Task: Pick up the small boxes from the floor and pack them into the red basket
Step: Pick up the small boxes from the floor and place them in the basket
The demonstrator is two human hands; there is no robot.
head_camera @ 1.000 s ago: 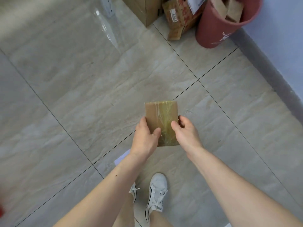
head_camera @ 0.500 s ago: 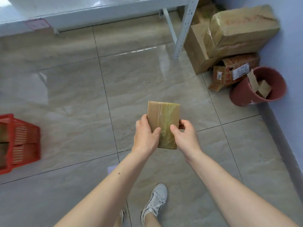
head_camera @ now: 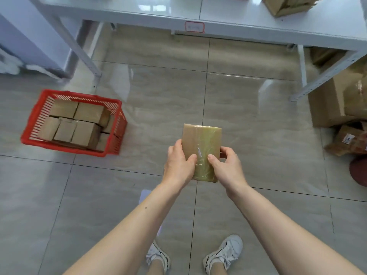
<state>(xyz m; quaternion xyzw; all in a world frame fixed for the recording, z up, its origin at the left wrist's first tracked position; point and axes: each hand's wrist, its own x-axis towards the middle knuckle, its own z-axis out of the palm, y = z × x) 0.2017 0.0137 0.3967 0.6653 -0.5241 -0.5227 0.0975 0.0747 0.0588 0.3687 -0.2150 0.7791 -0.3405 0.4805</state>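
Observation:
A small brown cardboard box (head_camera: 200, 141) wrapped in clear tape is held out in front of me above the tiled floor. My left hand (head_camera: 178, 165) grips its left edge and my right hand (head_camera: 228, 167) grips its right edge, thumbs on top. The red basket (head_camera: 35, 114) stands on the floor to the left, apart from my hands, with several small brown boxes (head_camera: 79, 124) packed inside it.
A white metal table (head_camera: 218, 18) spans the far side, its legs reaching the floor at left and right. Large cardboard boxes (head_camera: 337, 104) and a dark red bin (head_camera: 359, 171) sit at the right edge. A carton (head_camera: 286, 4) rests on the table. My feet (head_camera: 224, 253) are below.
The view has swung left: the red basket has come fully into sight at the left and the boxes and bin slid to the right edge. Both hands still hold the box.

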